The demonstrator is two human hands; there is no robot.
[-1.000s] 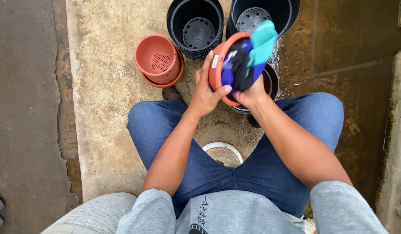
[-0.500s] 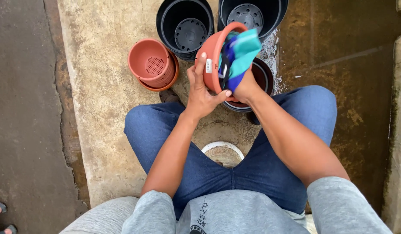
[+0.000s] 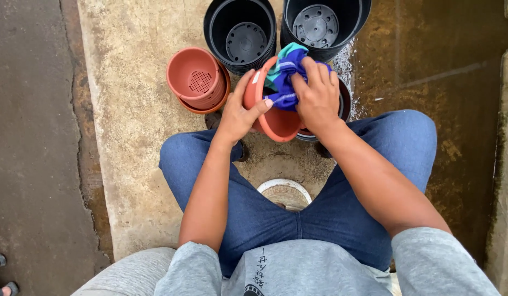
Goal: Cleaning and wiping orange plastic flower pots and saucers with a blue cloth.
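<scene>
Gripping: left hand is clamping the rim of a terracotta plastic flowerpot, held over my knees; right hand is pressing a blue-green cloth inside. Pot judged light, stiff, slippery when wet; cloth soft.

terracotta pot stack | two black pots | white drain ring

Your left hand grips a terracotta pot; your right hand presses a blue cloth into it.
</scene>
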